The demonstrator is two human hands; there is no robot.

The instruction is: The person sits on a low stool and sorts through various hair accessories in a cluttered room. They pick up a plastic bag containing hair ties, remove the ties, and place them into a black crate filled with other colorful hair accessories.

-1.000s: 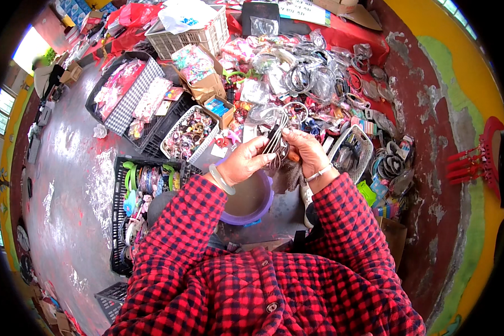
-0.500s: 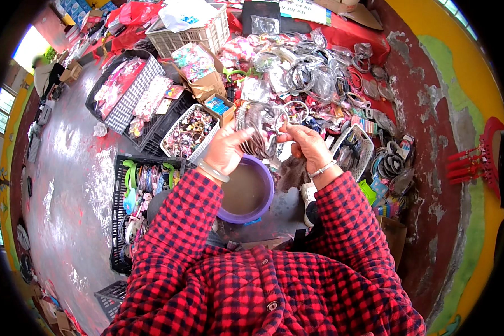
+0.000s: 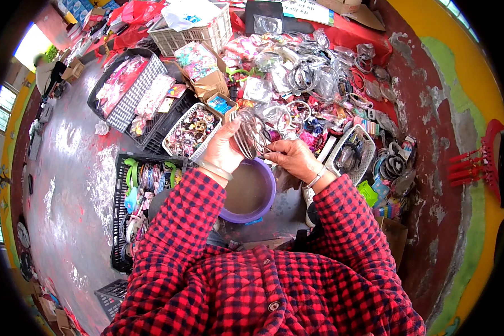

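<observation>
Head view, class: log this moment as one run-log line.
left hand: holds clear packet of rings | right hand: touches packet's lower edge | below: purple bowl | around: baskets of trinkets

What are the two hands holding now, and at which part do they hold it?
Both hold one clear plastic packet of ring-shaped items above the purple bowl. The left hand grips its left edge; the right hand pinches its lower right corner.

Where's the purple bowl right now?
In the head view the purple bowl sits just below centre, directly under both hands: the left hand and right hand hold a clear packet of bangles above its far rim.
</observation>
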